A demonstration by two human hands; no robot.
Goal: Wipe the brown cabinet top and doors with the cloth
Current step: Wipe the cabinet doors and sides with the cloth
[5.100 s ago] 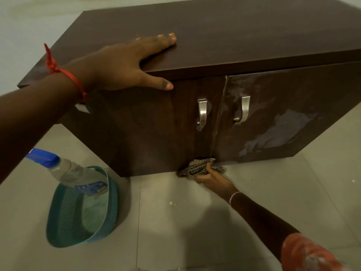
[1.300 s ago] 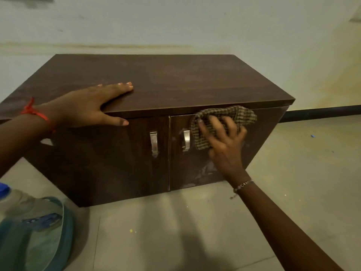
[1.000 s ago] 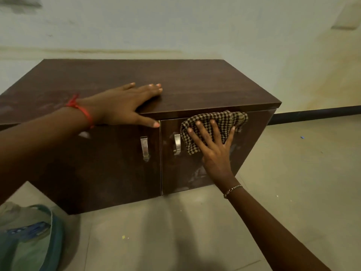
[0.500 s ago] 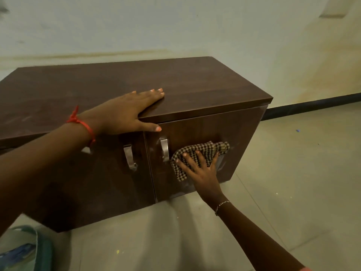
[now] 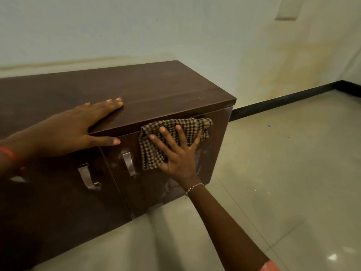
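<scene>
The brown cabinet (image 5: 160,90) stands on the floor against the wall, with two doors and a metal handle on each. My right hand (image 5: 178,153) lies flat with spread fingers on the checked cloth (image 5: 154,147), pressing it against the upper part of the right door (image 5: 213,153), just under the top's front edge. My left hand (image 5: 78,130) rests palm down on the cabinet top near the front edge, thumb hanging over the edge above the left door (image 5: 58,202). Wet streaks show on the right door.
The right door's handle (image 5: 129,163) is just left of the cloth; the left door's handle (image 5: 86,177) is further left. A pale wall with a black skirting (image 5: 283,100) runs behind. Tiled floor (image 5: 283,182) stretches to the right and in front.
My right hand has slid the cloth from the middle of the right door up to its top edge. My left hand stays on the top. The view has shifted right, so the basin is out of frame.
</scene>
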